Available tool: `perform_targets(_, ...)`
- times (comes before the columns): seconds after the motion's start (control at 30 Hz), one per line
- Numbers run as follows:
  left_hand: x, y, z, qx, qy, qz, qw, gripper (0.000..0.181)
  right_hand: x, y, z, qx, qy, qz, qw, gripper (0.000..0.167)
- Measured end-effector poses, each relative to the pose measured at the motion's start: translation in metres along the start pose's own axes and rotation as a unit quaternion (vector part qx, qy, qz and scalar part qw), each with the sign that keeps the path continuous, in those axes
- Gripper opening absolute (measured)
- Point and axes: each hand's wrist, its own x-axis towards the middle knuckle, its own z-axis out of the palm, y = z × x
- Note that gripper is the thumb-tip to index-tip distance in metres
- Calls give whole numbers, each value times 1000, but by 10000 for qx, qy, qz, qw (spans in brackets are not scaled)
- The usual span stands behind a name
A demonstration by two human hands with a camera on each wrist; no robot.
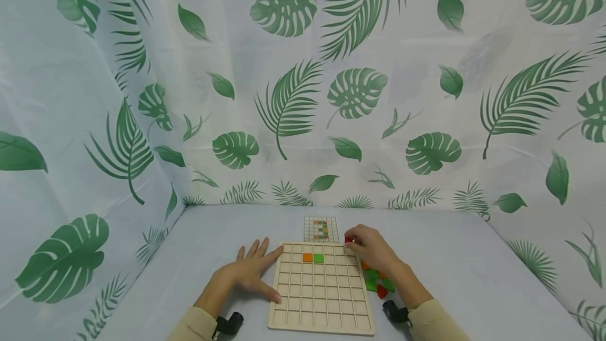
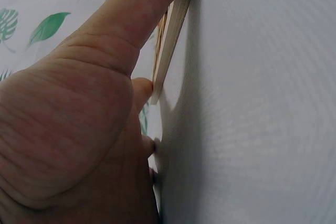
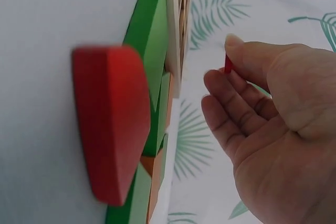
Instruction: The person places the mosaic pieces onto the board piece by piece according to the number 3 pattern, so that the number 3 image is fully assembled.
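A wooden grid board (image 1: 322, 291) lies on the table, with an orange square (image 1: 307, 257) and a green square (image 1: 319, 258) side by side in its second row. The left hand (image 1: 253, 271) is spread at the board's left side, thumb and index finger touching its edge; the left wrist view shows that thumb (image 2: 147, 9) against the board's edge (image 2: 170, 45). Above the board's upper right corner, the right hand (image 1: 374, 249) pinches a small red piece (image 1: 348, 240). In the right wrist view, the right hand (image 3: 273, 93) holds the red piece (image 3: 228, 64) between thumb and finger.
Behind the board lies a pattern card (image 1: 321, 229) with a small coloured grid. Green, orange and red pieces (image 1: 372, 275) are heaped beside the board's right edge, under the right forearm; a red piece (image 3: 113, 124) is nearest the right wrist camera. A leaf-printed curtain (image 1: 303, 93) stands behind the table.
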Motion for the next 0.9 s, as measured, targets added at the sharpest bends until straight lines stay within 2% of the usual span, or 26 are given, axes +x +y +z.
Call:
perform_targets(0.6, 0, 0, -1, 33, -9, -2, 10000, 128, 5, -16, 11, 38, -229, -278, 9993, 20)
perform_targets(0.9, 1, 0, 0, 32, 7, 33, 10000, 128, 6, -24, 18, -172, -251, -181, 9994, 16)
